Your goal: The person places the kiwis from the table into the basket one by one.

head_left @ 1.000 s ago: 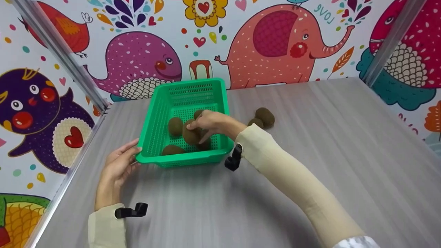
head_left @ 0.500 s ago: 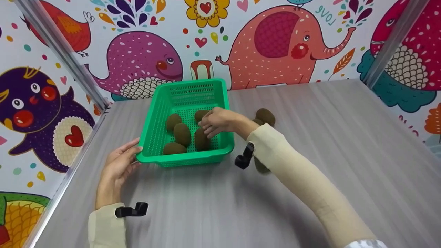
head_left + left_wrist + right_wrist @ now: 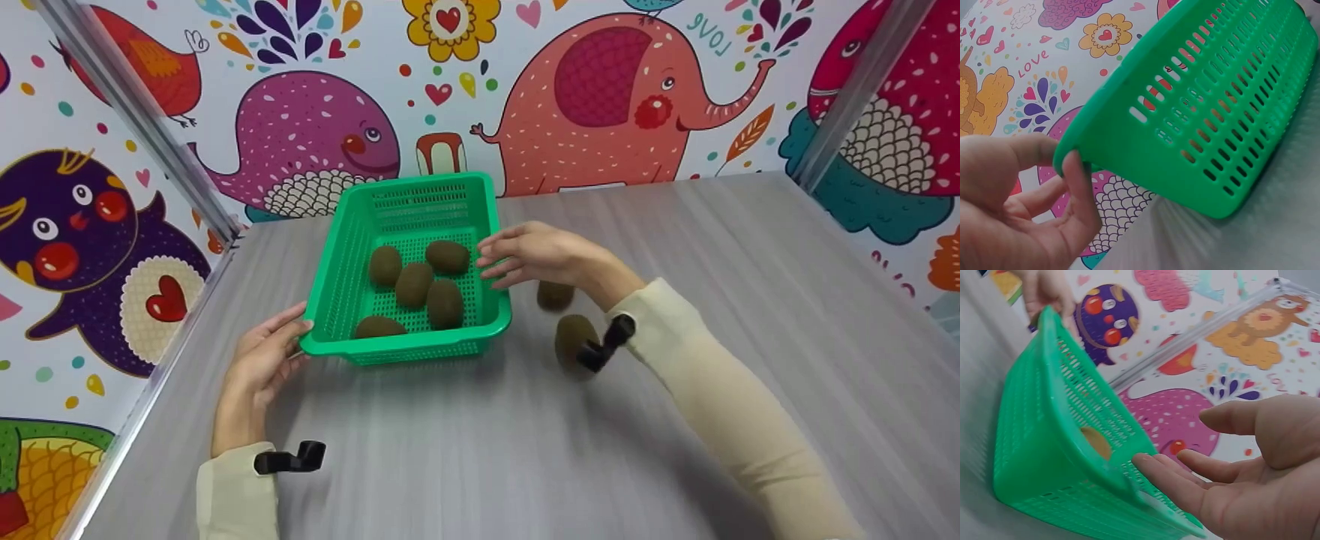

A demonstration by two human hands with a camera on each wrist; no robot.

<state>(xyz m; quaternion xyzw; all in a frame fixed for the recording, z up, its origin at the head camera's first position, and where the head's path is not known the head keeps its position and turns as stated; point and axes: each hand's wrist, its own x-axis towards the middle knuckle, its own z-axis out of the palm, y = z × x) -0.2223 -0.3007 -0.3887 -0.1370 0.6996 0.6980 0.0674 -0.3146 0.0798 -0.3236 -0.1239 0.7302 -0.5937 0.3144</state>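
Observation:
Several brown kiwis (image 3: 413,285) lie on the floor of a green plastic basket (image 3: 322,300). My left hand (image 3: 259,364) grips the basket's near left corner; in the left wrist view, the thumb and fingers pinch the rim (image 3: 1092,121). At the opposite side, my right hand (image 3: 536,255) hovers by the right rim, its fingers extended and holding nothing. The right wrist view shows its fingertips (image 3: 1145,464) overlapping the rim, with one kiwi (image 3: 1096,441) visible inside. On the table, a loose kiwi (image 3: 556,295) is partly hidden under the right hand.
Another kiwi (image 3: 574,337) lies nearer on the grey table (image 3: 450,450), partly covered by the black wrist camera (image 3: 607,343). Behind the basket stands a wall (image 3: 442,97) printed with cartoon animals. Metal posts (image 3: 139,112) rise at the corners.
My right hand has let go of a kiwi inside the basket and moved right, out to the rim. The kiwis in the basket shifted slightly. My left hand stays at the corner.

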